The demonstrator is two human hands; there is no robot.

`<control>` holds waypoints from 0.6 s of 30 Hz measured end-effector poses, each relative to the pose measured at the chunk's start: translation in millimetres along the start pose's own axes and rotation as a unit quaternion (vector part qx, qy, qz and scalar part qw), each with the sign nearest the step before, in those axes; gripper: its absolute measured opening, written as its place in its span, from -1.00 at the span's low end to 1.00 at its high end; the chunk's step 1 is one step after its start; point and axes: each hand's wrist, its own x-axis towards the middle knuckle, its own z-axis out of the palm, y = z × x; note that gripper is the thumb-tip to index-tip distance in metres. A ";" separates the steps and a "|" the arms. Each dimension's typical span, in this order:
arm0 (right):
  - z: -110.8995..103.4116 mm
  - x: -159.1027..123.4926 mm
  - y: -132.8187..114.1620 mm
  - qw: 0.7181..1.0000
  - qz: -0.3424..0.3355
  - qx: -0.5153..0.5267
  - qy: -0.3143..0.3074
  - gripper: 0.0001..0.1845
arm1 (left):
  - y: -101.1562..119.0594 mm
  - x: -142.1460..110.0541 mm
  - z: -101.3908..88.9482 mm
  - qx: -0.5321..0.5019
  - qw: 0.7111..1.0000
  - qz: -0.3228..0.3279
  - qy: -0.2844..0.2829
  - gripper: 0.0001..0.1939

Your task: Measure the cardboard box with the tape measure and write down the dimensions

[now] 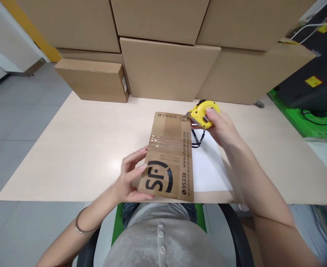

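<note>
A flat brown SF Express cardboard box [170, 152] with black print and a strip of clear tape stands near the front edge of the table. My left hand [131, 178] grips it by the lower left side, fingers along the edge. In my right hand [219, 124] is a yellow tape measure [205, 113], its metal end at the box's upper right corner. A black wrist strap [198, 141] hangs from the tape measure. Partly behind the box lies a white sheet of paper [209, 167].
Large cardboard boxes [166, 70] are stacked along the table's back edge. A smaller closed carton [93, 81] sits at the back left. To the right, a black machine [305, 78] rests on a green surface [299, 118]. The pale table [77, 155] ends just before my body.
</note>
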 end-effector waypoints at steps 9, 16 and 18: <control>-24.7 -82.4 -48.5 0.984 0.027 -0.147 0.096 -0.60 | 44.6 29.8 13.1 -0.138 0.864 -0.427 0.226 -0.42; -18.5 -106.7 -6.2 0.945 0.074 -0.317 0.032 -0.51 | 35.0 25.1 26.1 -0.297 0.757 -0.563 0.149 -0.20; -13.4 -109.8 -5.3 0.937 0.019 -0.348 0.008 -0.51 | 35.5 26.6 28.6 -0.301 0.749 -0.568 0.157 -0.20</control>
